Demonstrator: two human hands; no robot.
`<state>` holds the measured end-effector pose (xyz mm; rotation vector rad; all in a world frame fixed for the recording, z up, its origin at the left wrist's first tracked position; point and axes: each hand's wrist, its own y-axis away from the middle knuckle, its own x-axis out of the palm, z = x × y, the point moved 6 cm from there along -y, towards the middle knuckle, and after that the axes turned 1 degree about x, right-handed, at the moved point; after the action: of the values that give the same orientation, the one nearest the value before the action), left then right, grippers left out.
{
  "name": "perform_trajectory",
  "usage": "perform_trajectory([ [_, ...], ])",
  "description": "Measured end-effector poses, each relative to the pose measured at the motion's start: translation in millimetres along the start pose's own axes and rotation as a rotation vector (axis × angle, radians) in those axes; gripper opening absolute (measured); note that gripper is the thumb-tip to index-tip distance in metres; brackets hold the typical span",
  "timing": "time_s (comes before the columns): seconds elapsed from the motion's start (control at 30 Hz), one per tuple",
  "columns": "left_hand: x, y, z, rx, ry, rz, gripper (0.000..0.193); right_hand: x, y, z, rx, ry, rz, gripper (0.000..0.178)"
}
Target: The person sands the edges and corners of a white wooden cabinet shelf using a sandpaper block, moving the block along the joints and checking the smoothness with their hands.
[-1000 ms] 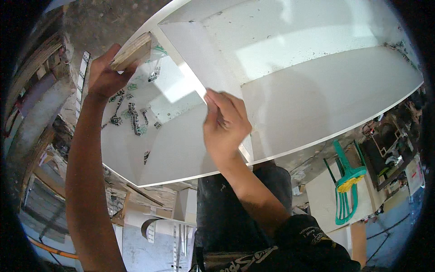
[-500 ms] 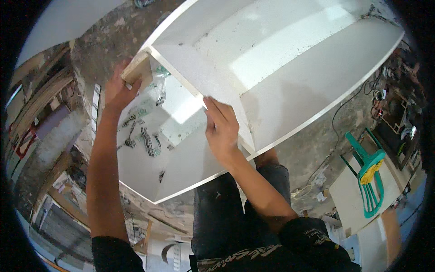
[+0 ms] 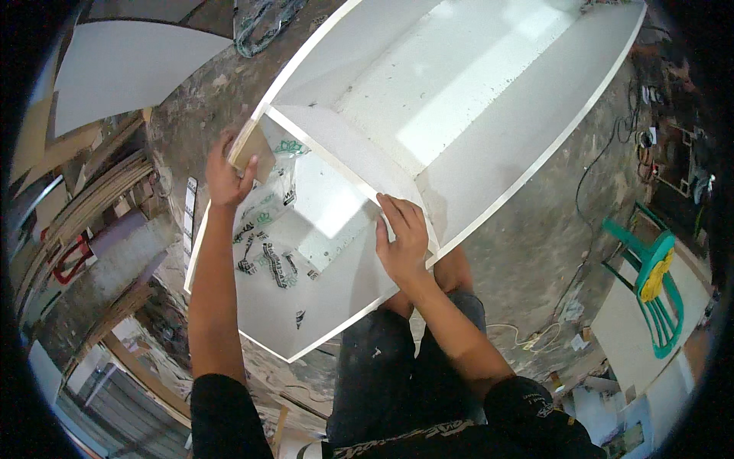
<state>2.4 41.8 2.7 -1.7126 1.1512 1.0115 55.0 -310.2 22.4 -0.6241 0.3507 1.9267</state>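
Cabinet carcass [image 3: 489,115], white board, lies open-side-up on the concrete floor [image 3: 535,252], filling the upper centre of the frame and running out toward the upper right. Divider panel [image 3: 352,153] stands on edge inside it, running diagonally from left of centre to the near rim just below centre.

Left hand [image 3: 225,176], left of centre: fingers wrapped around the far end of the divider where it meets the far side wall, raw wood edge showing at that corner. Closed grip on the panel end. Right hand [image 3: 401,237], centre: palm down, fingers flat and spread over the near end of the divider at the front rim. Pressing, not clasping; nothing enclosed in it.

Clear plastic bags [image 3: 267,222] with green and black print sit loose in the smaller compartment between the arms, lower left of the divider. Contents too small to tell.

Step in hand, as I read it: seating and squaring the divider between the two side walls. Next move calls for both ends held flush with the rims and the panel kept upright while it's fixed, which needs one hand freed without the panel drifting.

Green plastic chair [image 3: 650,283] at right, stacked boards [image 3: 84,206] at far left.
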Motion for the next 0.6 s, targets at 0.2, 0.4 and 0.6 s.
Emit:
perform_trajectory([
  [0.2, -15.8, 88.8, -58.0, -0.315, 0.44, -0.143, 0.027, -15.3, 19.5, 43.9, 0.148, -0.207, 0.267, 0.083],
  [0.4, -37.4, 135.8, -163.9, -0.693, 0.812, -0.374, 0.044, -8.7, 32.9, 75.8, 0.021, -0.256, 0.499, 0.12],
  [0.6, -24.2, 109.9, -228.6, -0.61, 0.969, -0.064, 0.069, -41.9, 38.7, 58.8, 0.277, -0.26, 0.469, 0.107],
])
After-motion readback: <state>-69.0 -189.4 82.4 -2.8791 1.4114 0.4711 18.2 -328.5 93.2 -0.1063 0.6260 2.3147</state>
